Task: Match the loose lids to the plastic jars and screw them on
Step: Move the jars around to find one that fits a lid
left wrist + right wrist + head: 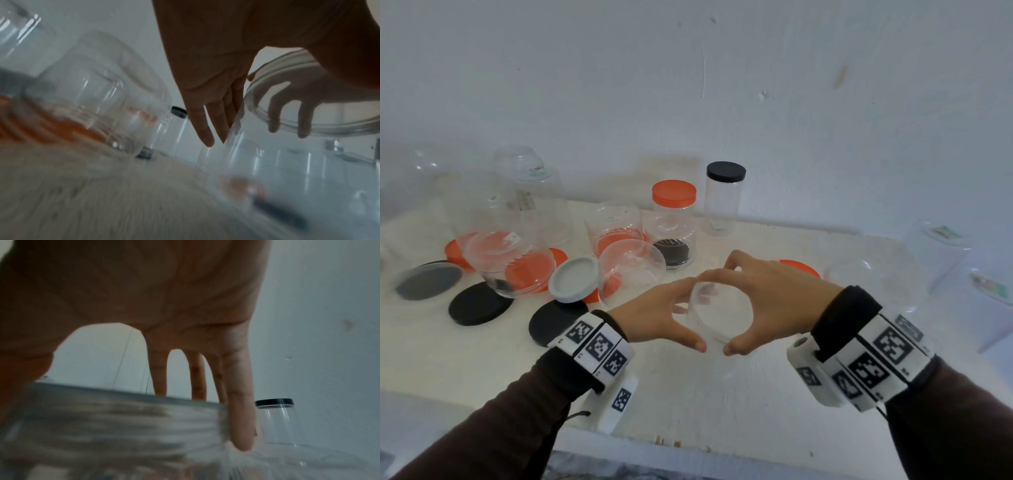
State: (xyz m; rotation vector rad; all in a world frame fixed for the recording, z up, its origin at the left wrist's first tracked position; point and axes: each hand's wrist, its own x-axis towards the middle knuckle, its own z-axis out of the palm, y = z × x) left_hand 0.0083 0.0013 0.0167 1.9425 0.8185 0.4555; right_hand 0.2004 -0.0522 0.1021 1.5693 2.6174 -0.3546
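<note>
Both hands cup a clear open jar [717, 313] standing on the white surface [688, 394] just in front of the person: the left hand [654, 317] curls round its left wall, the right hand [770, 301] round its right, each grip wrapped on the jar with thumbs near the front. No lid is on it yet, so this looks like selecting and steadying a jar. Next, one hand probably must free itself to fetch a fitting lid from the loose ones at left, perhaps the grey lid [575, 279].
</note>
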